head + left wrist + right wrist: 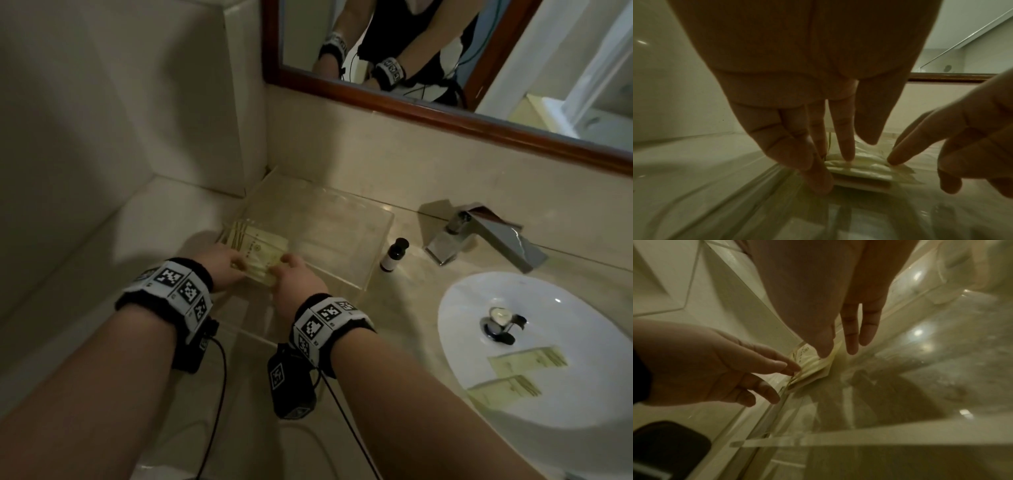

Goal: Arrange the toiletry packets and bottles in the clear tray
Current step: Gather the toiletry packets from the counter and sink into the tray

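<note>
A stack of pale yellow toiletry packets (260, 245) lies in the left part of the clear tray (332, 240) on the counter. My left hand (224, 263) rests its straight fingers on the near left edge of the stack (865, 165). My right hand (294, 277) touches the stack's near right corner (812, 368) with extended thumb and fingers. Neither hand curls round anything. A small bottle (394, 255) with a black cap stands upright on the counter just right of the tray. Two more packets (525, 359) lie in the white sink (479, 298).
A chrome faucet (479, 240) stands behind the sink, right of the bottle. A wall and raised ledge (154, 212) border the tray on the left. A wood-framed mirror (411, 113) hangs above the backsplash. Cables and a black pack (291, 387) hang from my wrists.
</note>
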A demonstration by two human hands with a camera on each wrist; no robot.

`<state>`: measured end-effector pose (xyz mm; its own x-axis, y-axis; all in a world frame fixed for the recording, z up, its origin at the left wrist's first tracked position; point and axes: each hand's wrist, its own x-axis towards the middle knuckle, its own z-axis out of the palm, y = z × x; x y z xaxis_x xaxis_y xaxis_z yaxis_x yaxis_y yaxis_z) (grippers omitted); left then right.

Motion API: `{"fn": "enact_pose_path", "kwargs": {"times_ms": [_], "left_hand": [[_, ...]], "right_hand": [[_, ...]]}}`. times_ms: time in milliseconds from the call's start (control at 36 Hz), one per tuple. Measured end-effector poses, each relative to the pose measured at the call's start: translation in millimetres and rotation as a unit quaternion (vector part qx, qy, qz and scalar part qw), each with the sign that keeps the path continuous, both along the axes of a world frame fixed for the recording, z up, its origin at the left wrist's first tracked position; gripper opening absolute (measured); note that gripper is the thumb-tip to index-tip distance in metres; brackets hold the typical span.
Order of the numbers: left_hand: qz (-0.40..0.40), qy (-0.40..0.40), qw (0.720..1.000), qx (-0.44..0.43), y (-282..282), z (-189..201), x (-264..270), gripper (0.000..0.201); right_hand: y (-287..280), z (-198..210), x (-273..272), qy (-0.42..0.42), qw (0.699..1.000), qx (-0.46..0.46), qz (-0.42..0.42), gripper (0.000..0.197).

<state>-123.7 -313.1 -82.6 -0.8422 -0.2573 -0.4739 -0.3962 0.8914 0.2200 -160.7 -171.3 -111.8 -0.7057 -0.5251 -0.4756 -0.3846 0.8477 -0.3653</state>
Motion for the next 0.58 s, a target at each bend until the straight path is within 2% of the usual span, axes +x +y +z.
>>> {"fn": "enact_pose_path", "kwargs": {"times_ms": [139, 250, 333, 583], "left_hand": [[0.001, 0.02, 0.999, -0.028, 2, 2, -4, 0.036], [-0.003, 0.043, 0.999, -0.027, 2, 2, -12, 0.05], [-0.009, 0.017, 0.999, -0.027, 5, 3, -14, 0.059], [-0.012, -0.03, 0.999, -0.039, 7, 2, -15, 0.06]], "right_hand": [[2, 7, 3, 0.043, 0.998, -0.03, 0.019, 0.045], [1, 13, 4, 0.041, 0.997, -0.062, 0.011, 0.042], [-1, 15, 5, 0.032, 0.997, -0.071, 0.011, 0.045], [3, 18, 8, 0.001, 0.996, -0.083, 0.012, 0.05]]}}
